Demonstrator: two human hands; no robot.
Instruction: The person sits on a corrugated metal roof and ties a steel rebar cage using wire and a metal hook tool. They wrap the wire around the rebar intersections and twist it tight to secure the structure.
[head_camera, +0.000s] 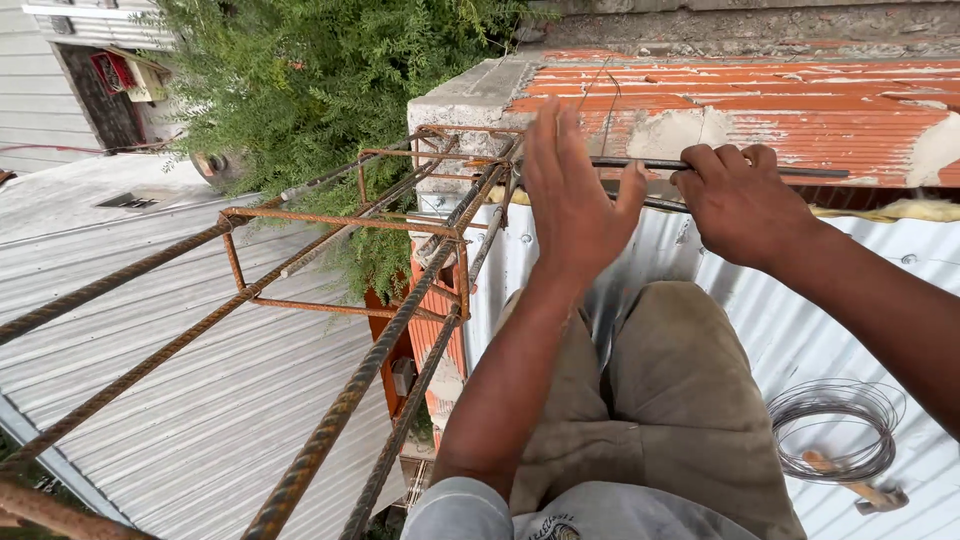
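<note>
Right hand (738, 200) is clenching a dark steel bar (815, 172) lying crosswise along the brick wall (800, 110); left hand (572, 200), fingers released, is hovering beside.

The scene is seen by a single head-worn camera, aimed steeply down and forward from close range. The brick wall top (760, 110) is framed ahead, the corrugated roof (180, 400) far below at left.

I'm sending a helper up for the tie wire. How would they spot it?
Start at the corrugated metal roof below the orange brick wall. To the right of the person's knees lies the coil of thin grey wire, beside a wooden-handled tool. Unlike the straight, rusty, ribbed rebar cage on the left, it is looped and fine.
</note>
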